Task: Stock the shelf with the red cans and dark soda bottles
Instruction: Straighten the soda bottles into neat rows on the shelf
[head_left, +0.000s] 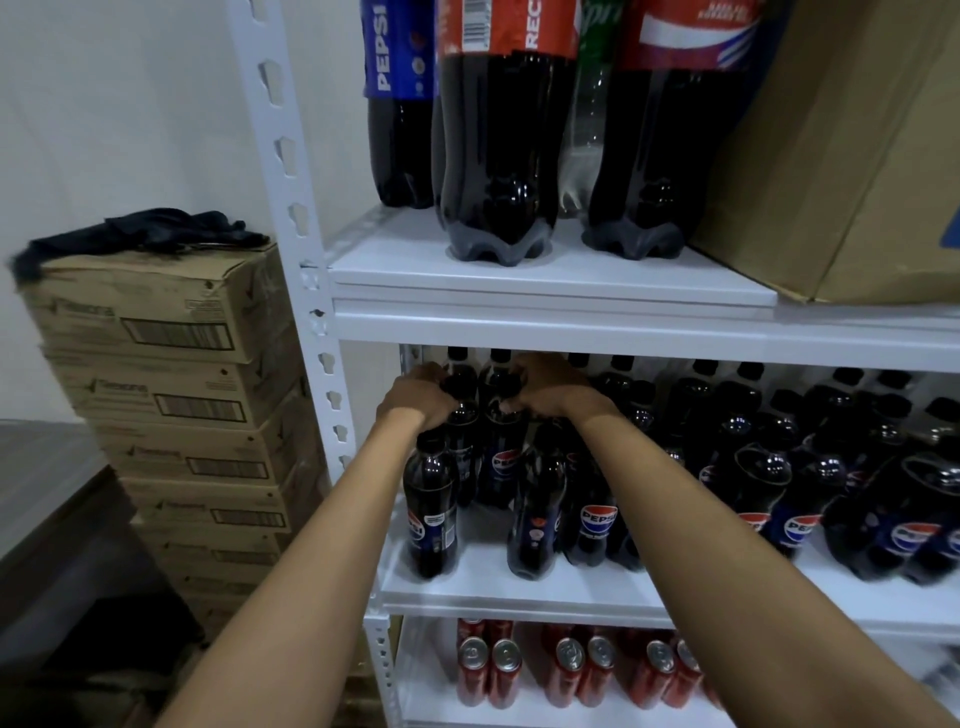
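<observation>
Nearest the camera, on the lowest shelf in view, red cans (571, 670) are seen standing upright in rows, so that part of the stocking is judged largely done; how far the rows run to the right cannot be told.

One level up, on the middle shelf (519, 597), small dark Pepsi bottles (592, 514) are packed from the middle to the right end. At the left front, one bottle (430, 519) stands a little apart from its neighbours, with bare white board beside it and a gap between it and the next bottle.

Farther in, the left hand (415, 397) and the right hand (545, 387) are each curled round the top of a bottle near the back left corner; two bottles appear to be gripped by the neck and shoulder. Placement there is judged to be in hand, and the left end is what remains to be filled.

Room is tight: the edge of the upper shelf (571, 325) lies just above the hands, and the white upright post (322, 332) stands close to the left one.

Above, large soda bottles (498, 156) and a cardboard box (857, 182) occupy the upper shelf.
</observation>
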